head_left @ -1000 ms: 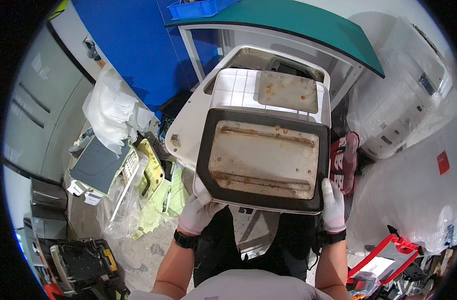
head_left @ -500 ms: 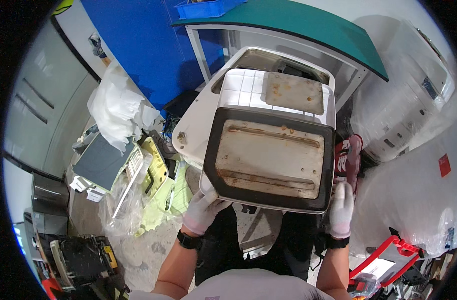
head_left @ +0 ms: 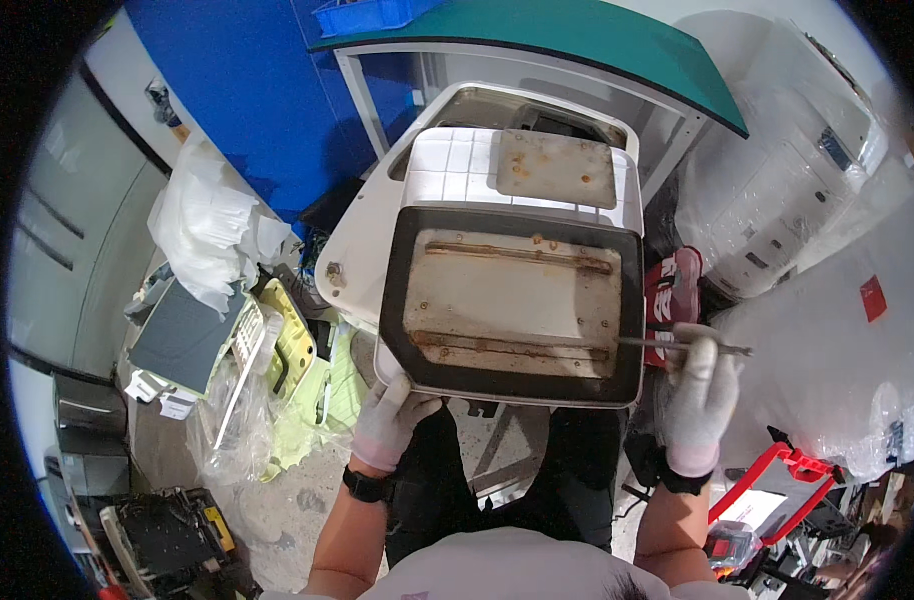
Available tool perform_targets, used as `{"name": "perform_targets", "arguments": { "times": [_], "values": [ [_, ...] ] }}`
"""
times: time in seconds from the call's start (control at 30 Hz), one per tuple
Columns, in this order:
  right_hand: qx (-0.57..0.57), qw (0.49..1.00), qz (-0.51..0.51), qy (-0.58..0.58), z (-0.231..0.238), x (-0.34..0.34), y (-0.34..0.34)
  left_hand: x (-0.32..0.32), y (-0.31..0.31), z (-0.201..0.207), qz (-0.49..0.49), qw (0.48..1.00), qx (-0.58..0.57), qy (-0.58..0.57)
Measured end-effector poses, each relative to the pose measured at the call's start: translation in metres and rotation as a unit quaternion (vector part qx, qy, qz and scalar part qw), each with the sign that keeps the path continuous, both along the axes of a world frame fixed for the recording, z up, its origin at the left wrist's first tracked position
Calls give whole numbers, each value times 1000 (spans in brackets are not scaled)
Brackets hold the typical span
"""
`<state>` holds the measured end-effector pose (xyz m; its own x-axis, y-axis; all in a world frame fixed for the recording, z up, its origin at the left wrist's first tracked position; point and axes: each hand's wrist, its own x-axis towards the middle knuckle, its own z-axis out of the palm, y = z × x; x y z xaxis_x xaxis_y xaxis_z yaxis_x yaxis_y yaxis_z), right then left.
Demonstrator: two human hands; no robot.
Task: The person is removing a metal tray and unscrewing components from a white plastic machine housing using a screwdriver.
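Note:
In front of me lies a rectangular panel [head_left: 517, 300] with a dark, padded-looking border and a rust-stained beige middle with two long grooves. My left hand [head_left: 387, 425], in a white glove, grips this panel at its near left corner. A slim grey metal rod [head_left: 667, 344] crosses the panel's right edge, its tip over the stained middle. My gloved right hand [head_left: 702, 405] pinches that rod between its fingers, just right of the panel. Which kind of tool it is, I cannot tell. Beneath the panel are a white gridded piece [head_left: 457, 165] and a larger white housing [head_left: 362, 220].
A stained metal plate [head_left: 557, 168] rests on the gridded piece. Behind stands a green-topped table [head_left: 537, 30] with a blue bin [head_left: 372, 15]. Plastic-wrapped white units [head_left: 807, 370] line the right, near a red-framed case [head_left: 777, 490]. Panels and packing foam [head_left: 217, 220] crowd the left.
My right hand has risen from beside the panel's near right corner and now shows a metal rod reaching over the panel. My left hand stays on the corner. The whole view has shifted slightly.

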<state>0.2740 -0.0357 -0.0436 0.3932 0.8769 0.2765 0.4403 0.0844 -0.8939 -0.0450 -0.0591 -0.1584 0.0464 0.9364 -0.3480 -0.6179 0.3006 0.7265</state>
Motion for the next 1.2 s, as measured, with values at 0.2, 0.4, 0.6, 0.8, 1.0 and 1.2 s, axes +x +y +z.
{"name": "perform_targets", "arguments": {
  "times": [0.2,0.4,0.6,0.8,1.0,1.2],
  "values": [
    [42,982,11,-183,-7,-10,21,-1,0,3,4,1000,-9,28],
    [65,975,34,-211,-10,-10,27,2,0,8,-6,997,-14,73],
    [47,969,91,-225,1,-12,32,2,0,4,-3,998,-4,59],
    [63,943,155,-287,14,-14,44,6,1,12,44,991,-29,122],
    [40,940,187,-284,18,-12,49,-3,-5,33,334,859,98,376],
    [41,918,195,-344,14,-4,50,49,18,150,-4,857,315,409]
  ]
}}
